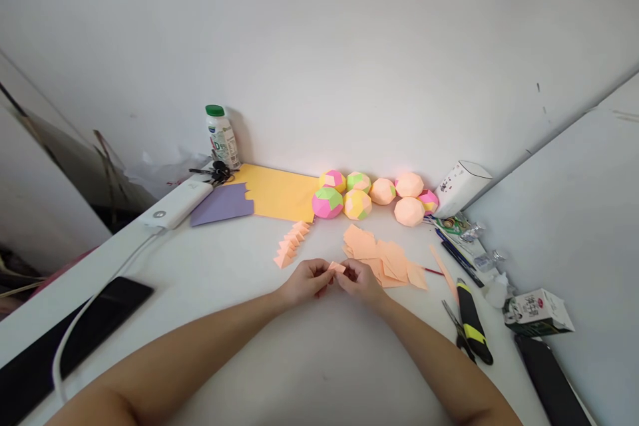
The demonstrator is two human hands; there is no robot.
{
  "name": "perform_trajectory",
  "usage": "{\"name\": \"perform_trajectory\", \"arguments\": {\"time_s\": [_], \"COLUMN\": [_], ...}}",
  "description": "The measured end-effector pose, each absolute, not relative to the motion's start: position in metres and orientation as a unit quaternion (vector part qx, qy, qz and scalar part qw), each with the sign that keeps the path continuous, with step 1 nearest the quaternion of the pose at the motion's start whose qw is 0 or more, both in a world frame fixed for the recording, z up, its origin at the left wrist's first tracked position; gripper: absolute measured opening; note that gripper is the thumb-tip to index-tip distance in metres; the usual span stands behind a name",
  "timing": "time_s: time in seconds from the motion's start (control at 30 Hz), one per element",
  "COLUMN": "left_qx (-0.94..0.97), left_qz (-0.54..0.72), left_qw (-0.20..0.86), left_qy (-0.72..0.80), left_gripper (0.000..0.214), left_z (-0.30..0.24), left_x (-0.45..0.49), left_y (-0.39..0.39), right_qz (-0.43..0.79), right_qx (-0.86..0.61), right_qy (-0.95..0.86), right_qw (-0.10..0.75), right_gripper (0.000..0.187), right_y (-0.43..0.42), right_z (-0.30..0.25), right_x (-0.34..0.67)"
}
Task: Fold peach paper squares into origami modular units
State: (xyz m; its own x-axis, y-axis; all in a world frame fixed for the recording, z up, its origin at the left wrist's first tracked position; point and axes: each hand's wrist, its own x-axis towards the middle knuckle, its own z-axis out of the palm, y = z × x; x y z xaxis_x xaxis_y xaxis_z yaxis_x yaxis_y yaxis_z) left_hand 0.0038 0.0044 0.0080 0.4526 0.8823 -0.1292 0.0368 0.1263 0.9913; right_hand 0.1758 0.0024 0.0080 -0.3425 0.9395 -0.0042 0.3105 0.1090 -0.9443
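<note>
Between my two hands is a small piece of peach paper (337, 267), pinched from both sides. My left hand (308, 281) grips its left end with thumb and fingers. On the other end, my right hand (360, 281) is closed with its thumb on the paper. Just behind the right hand lies a loose pile of peach paper pieces (384, 256). To the left and behind, a row of folded peach paper pieces (291, 244) stands on the table (234, 263). The fingertips beneath the held piece are partly hidden.
Several colourful paper balls (357, 204) sit by the wall. Scissors (459, 327) and a black-and-yellow utility knife (473, 323) lie at right, near a carton (538, 311). At left are a yellow sheet (282, 193), a white power strip (180, 203) with a cable, and a bottle (222, 140).
</note>
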Motion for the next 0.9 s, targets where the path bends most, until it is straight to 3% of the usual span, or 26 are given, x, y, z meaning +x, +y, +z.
{"name": "perform_trajectory", "arguments": {"time_s": [0.9], "left_qx": [0.559], "left_qz": [0.341], "left_qw": [0.645], "left_qy": [0.395], "left_gripper": [0.036], "left_z": [0.004], "left_x": [0.002], "left_y": [0.007], "right_qz": [0.534], "right_qx": [-0.43], "right_qy": [-0.643], "right_qw": [0.341], "right_gripper": [0.01], "right_y": [0.006], "right_z": [0.008], "right_x": [0.183]}}
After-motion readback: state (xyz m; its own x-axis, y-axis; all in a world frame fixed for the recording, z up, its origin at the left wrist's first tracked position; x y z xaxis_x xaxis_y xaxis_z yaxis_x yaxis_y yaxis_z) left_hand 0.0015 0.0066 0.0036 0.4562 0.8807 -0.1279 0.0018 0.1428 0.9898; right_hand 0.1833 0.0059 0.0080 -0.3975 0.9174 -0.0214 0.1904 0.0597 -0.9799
